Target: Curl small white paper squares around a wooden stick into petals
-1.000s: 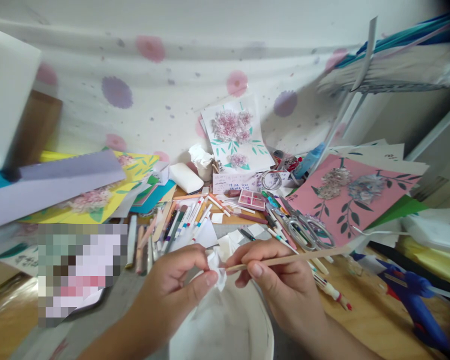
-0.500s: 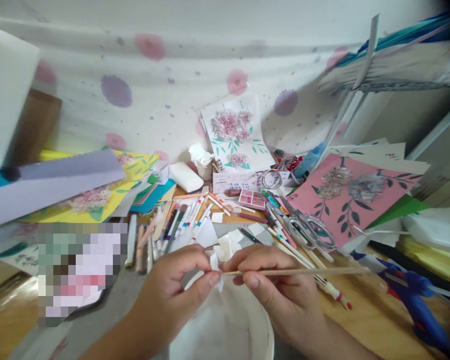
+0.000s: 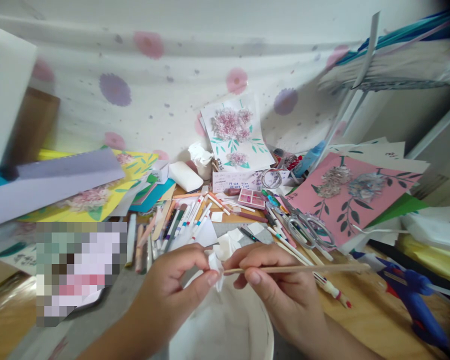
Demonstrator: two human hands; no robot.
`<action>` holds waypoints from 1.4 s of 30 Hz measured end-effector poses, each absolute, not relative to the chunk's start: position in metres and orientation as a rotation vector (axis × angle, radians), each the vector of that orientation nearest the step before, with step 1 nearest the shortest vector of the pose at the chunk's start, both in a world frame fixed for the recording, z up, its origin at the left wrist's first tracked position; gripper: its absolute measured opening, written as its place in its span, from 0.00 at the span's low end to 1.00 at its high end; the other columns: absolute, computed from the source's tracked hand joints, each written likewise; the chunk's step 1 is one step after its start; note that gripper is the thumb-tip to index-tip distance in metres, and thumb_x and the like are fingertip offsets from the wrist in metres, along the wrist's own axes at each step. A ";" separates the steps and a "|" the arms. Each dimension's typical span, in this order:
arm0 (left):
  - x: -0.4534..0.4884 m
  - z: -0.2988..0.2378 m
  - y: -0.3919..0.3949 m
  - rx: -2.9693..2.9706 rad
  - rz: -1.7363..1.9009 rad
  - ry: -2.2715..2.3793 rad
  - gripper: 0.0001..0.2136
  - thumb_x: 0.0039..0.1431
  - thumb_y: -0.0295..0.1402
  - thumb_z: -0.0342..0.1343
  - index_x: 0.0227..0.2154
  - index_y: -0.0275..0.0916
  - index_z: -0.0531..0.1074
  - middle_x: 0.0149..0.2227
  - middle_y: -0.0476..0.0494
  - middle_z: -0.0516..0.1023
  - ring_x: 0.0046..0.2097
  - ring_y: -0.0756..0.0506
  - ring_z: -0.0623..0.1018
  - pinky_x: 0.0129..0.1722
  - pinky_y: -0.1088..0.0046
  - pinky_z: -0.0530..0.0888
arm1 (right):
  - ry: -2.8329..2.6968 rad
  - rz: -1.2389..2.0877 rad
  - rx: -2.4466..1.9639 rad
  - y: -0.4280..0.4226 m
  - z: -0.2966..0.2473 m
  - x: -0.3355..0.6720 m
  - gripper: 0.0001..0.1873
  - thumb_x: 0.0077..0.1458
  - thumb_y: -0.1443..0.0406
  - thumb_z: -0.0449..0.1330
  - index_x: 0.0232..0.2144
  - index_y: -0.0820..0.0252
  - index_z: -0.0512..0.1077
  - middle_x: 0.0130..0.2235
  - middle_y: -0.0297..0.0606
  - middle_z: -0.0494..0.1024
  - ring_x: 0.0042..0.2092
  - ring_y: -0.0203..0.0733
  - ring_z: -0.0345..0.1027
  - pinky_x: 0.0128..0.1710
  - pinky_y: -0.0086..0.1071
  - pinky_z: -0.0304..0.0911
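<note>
A small crumpled piece of white tissue paper point(image 3: 215, 267) is pinched between the thumb and fingers of my left hand point(image 3: 176, 287). My right hand point(image 3: 275, 280) is closed around a thin wooden stick point(image 3: 315, 269), which points out to the right. The stick's left tip meets the tissue, close to my left fingertips. Both hands are above a round white container point(image 3: 225, 330) at the bottom of the view. Just behind my fingers lie more white paper pieces point(image 3: 228, 245).
Several markers point(image 3: 185, 220) lie beyond my hands, with scissors point(image 3: 307, 227) to their right. A blue glue gun point(image 3: 410, 292) rests at right. Flower pictures stand at the back, including a pink sheet point(image 3: 350, 200). A blurred-out object point(image 3: 82, 275) lies at left.
The wooden stick has turned slightly in my right fingers and shows its broader side. Both hands stay in nearly the same place, with the tissue still pinched.
</note>
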State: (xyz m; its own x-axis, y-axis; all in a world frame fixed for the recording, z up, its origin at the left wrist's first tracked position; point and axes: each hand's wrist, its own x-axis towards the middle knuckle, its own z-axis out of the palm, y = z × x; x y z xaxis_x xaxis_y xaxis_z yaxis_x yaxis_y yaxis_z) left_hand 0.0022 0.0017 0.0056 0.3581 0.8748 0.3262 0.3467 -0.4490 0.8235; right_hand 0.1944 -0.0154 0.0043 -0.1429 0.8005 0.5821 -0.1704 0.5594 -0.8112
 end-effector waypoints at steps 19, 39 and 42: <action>0.006 0.010 -0.001 1.972 1.104 1.088 0.10 0.58 0.28 0.53 0.20 0.40 0.68 0.21 0.56 0.66 0.23 0.52 0.65 0.25 0.77 0.64 | -1.490 0.951 -0.485 -0.016 0.005 0.195 0.12 0.59 0.72 0.60 0.41 0.51 0.77 0.39 0.38 0.83 0.39 0.40 0.78 0.39 0.32 0.72; 0.004 0.005 -0.001 1.952 1.071 1.083 0.10 0.60 0.30 0.54 0.22 0.40 0.70 0.22 0.55 0.67 0.25 0.51 0.69 0.25 0.77 0.64 | -1.568 0.869 -0.457 -0.015 0.007 0.196 0.15 0.55 0.77 0.60 0.42 0.56 0.77 0.40 0.41 0.83 0.42 0.42 0.78 0.42 0.34 0.73; 0.005 0.007 -0.001 1.930 1.065 1.074 0.11 0.61 0.31 0.53 0.22 0.40 0.69 0.21 0.55 0.66 0.25 0.51 0.69 0.26 0.77 0.64 | -1.576 0.839 -0.460 -0.014 0.007 0.196 0.16 0.55 0.78 0.60 0.41 0.56 0.77 0.39 0.42 0.83 0.41 0.42 0.78 0.40 0.33 0.73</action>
